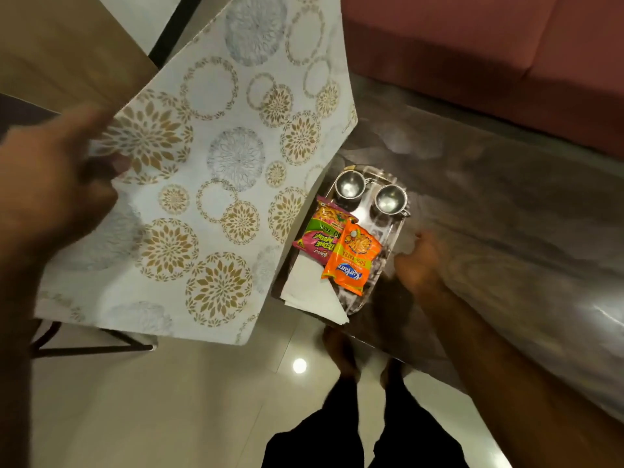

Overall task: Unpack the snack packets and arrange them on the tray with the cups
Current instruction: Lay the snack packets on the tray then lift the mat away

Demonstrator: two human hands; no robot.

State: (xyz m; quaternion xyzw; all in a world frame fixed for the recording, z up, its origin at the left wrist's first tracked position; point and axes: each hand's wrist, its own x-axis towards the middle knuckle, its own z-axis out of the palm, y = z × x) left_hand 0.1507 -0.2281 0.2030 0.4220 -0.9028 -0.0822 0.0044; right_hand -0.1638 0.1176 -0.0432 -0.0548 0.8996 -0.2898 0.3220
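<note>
A shiny steel tray rests on the dark marble table. Two steel cups stand at its far end. A pink and green snack packet lies on the tray, and an orange snack packet overlaps it on the right. White paper napkins lie on the tray's near end. My left hand holds up a large white bag with a gold and grey floral print by its left edge, and the bag hides the tray's left side. My right hand hovers at the tray's right rim, blurred, fingers apart and holding nothing.
The marble table stretches to the right, with a pink sofa behind it. A dark metal chair frame stands on the glossy tiled floor at the left. My legs and bare feet are below the tray.
</note>
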